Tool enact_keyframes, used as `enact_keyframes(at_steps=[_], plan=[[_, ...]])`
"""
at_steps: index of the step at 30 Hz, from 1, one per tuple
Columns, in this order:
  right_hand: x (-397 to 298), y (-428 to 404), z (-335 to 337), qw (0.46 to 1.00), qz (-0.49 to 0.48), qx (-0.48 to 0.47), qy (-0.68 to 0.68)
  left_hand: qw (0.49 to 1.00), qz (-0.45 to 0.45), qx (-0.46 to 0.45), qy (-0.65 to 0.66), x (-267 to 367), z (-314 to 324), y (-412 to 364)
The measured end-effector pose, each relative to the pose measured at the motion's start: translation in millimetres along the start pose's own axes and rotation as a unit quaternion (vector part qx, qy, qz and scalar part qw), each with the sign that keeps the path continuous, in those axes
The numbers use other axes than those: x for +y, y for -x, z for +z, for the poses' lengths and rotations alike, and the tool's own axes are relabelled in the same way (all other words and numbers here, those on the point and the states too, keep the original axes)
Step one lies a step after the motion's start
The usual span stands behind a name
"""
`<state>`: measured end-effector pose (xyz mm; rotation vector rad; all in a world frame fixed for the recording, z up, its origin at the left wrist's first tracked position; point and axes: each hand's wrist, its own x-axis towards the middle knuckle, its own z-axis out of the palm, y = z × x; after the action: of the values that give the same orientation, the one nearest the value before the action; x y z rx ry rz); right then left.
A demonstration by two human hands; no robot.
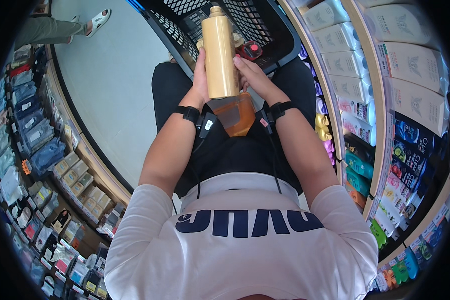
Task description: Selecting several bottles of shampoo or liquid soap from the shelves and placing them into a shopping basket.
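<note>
A tall pale-yellow plastic bottle [220, 56] is held between my two hands, lying away from me with its neck toward the far side. My left hand [200, 77] grips its left side. On the right side, my right hand [253, 73] presses with its thumb, and its lower fingers are partly hidden. Beyond and beneath the bottle stands a black mesh shopping basket [287, 52]. Inside it lie a red bottle [252, 50] and some pale-capped things, partly covered by the bottle. Below my hands an orange translucent container [243, 116] sits between my thighs.
Shelves [378, 112] of shampoo bottles and white pump packs run close along my right. To the left, across a pale floor [108, 82], stands a rack of packaged goods [41, 135]. Another person's leg and white clog [98, 22] are at the upper left.
</note>
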<state>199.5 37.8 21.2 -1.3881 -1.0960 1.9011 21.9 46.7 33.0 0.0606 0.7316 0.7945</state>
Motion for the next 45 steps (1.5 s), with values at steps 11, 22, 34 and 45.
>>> enact_keyframes(at_steps=[11, 22, 34, 45], plan=[[12.8, -9.2, 0.8, 0.996, -0.090, -0.004, 0.016, 0.999, 0.014, -0.024, -0.018, -6.4, -1.0, 3.1], [6.0, 8.8, 2.1, 0.992, -0.020, -0.113, -0.061, 0.998, -0.011, -0.022, -0.055, -10.0, -0.5, 9.9], [11.1, -6.5, -1.2, 0.997, 0.002, -0.076, -0.024, 0.994, -0.018, 0.028, -0.100, -5.3, -4.0, 4.4], [5.9, -13.0, -5.0, 0.998, 0.006, -0.066, -0.019, 0.995, 0.002, 0.009, -0.104, -1.8, 1.3, -3.9]])
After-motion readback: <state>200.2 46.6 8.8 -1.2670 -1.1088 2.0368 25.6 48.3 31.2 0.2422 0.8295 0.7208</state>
